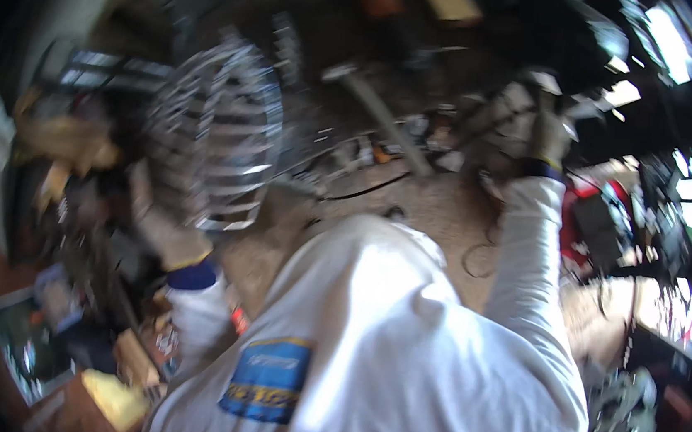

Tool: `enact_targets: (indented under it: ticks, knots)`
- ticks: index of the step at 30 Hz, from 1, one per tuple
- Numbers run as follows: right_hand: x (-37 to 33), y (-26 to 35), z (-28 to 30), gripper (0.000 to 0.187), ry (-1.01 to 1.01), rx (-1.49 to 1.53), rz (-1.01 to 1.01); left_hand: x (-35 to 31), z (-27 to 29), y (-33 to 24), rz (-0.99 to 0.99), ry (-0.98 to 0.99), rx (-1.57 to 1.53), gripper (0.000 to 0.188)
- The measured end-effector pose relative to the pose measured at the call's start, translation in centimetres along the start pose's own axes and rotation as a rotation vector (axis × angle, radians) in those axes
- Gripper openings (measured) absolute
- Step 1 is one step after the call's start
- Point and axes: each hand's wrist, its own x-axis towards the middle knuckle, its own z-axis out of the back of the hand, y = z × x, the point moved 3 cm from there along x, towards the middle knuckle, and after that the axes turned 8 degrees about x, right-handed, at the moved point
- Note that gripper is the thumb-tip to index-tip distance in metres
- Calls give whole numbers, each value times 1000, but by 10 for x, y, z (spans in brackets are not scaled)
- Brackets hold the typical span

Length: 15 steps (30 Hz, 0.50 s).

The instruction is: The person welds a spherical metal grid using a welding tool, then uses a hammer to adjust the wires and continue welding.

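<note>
An oval, ribbed metal cage, like a fan guard, stands out at the left, smeared by motion. My left hand is at its lower left edge and seems to grip it; the fingertips are blurred. My right hand reaches far forward at the right, its arm stretched out in a white sleeve. Pale, bright-edged pieces lie around its fingers, and blur hides whether it holds one.
A T-shaped metal bar slants across the middle, near a dark cable on the brown ground. Red and dark items crowd the right. A dark, pale-edged panel and a yellow piece lie at the lower left.
</note>
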Motion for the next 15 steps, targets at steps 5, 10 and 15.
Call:
enact_targets:
  ticks: [5,10,15]
  knots:
    - [-34,41,-2,65,-70,639,184,40,62,5,-73,566,60,44]
    - [-34,45,22,70,-437,538,56,39,67,10,-286,97,369,47]
    - [31,32,10,77,-337,510,257,18,53,4,345,908,-504,44]
